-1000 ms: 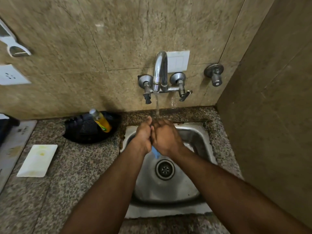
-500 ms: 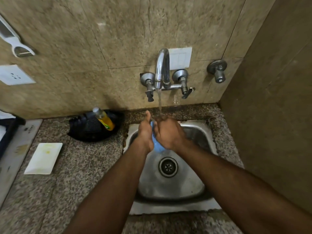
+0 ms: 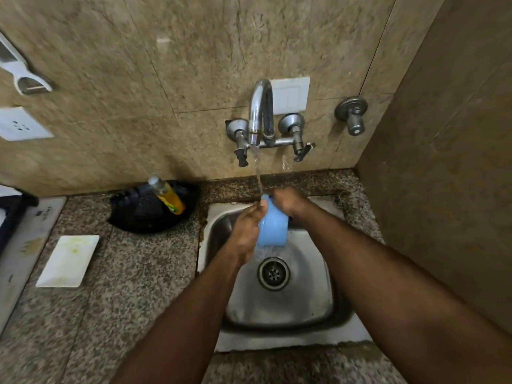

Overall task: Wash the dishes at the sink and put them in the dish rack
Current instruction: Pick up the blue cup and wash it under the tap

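Over the sink, both hands gripped a blue cup under the running tap. The left hand curled round the cup's near side; the right hand held its far side, though its fingers were hidden, so the exact hold was unclear. Water ran from the cup toward the drain. On the worktop, against the back edge left of the sink, a black dish rack held a yellow bottle. A white tray lay nearer the left edge.
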Action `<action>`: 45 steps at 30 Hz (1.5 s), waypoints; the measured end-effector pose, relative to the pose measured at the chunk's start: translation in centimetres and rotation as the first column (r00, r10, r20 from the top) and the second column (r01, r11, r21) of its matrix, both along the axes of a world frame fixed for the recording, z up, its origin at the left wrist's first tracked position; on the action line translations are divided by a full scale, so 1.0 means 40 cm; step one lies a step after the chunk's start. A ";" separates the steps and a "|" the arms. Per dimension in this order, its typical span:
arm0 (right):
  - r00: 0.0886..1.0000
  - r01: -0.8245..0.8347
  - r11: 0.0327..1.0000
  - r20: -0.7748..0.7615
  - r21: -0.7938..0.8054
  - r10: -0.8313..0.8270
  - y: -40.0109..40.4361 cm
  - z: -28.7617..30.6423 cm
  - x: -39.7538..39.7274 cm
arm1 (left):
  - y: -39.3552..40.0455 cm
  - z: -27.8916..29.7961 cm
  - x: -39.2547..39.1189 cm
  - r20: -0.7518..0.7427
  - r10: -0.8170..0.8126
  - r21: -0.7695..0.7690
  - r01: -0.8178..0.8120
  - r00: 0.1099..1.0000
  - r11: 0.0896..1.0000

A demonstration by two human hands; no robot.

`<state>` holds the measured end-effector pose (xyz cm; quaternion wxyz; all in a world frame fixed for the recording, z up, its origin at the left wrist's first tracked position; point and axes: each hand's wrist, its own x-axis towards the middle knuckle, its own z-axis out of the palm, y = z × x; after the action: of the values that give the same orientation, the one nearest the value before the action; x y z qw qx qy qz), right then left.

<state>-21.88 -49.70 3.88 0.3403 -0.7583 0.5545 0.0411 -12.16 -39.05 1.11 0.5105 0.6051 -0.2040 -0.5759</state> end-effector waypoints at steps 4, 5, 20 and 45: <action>0.992 -0.102 0.886 0.015 -0.453 0.122 0.098 -0.010 -0.002 | -0.017 0.014 0.008 -0.188 0.128 0.117 -0.107 0.974 0.987; 0.977 -0.197 0.814 -0.039 -0.546 0.210 0.138 -0.015 0.004 | -0.026 0.020 0.013 -0.225 0.171 0.167 -0.135 0.959 0.977; 0.928 0.151 0.972 0.365 -0.181 -0.076 0.053 -0.017 0.064 | -0.029 0.009 0.033 -0.271 0.328 0.071 -0.321 0.905 0.944; 0.946 -0.129 0.876 0.208 -0.465 0.250 0.192 -0.019 -0.025 | -0.061 -0.007 0.055 -0.440 0.535 0.185 -0.510 0.721 0.840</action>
<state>-22.87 -42.03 3.10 0.2220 -0.8657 0.4215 -0.1539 -9.97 -41.49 0.81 0.6704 0.4906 0.1210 -0.5434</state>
